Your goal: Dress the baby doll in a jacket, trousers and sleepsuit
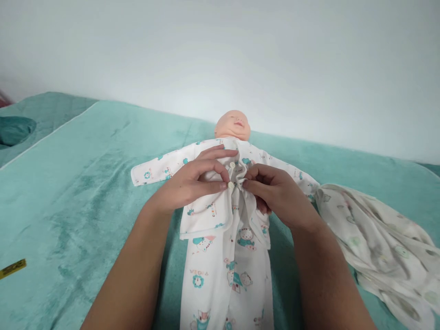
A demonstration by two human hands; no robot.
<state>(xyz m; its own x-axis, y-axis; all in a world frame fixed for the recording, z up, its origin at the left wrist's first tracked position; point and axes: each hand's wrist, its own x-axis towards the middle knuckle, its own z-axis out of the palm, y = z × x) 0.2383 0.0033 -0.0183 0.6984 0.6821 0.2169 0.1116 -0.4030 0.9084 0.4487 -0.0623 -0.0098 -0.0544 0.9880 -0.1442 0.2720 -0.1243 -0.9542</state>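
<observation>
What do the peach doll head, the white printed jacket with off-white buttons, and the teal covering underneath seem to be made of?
Peach doll head: probably vinyl or plastic, smooth with soft sheen.
White printed jacket: likely matte cotton, creasing softly where pinched.
Off-white buttons: perhaps plastic, too small to confirm.
Teal covering: apparently velvety plush, its nap streaked lighter and darker.

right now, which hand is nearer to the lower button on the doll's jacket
Left. The left hand has its thumb and forefinger right at the lower button; the right hand pinches the opposite edge of the jacket, slightly apart from it.
</observation>
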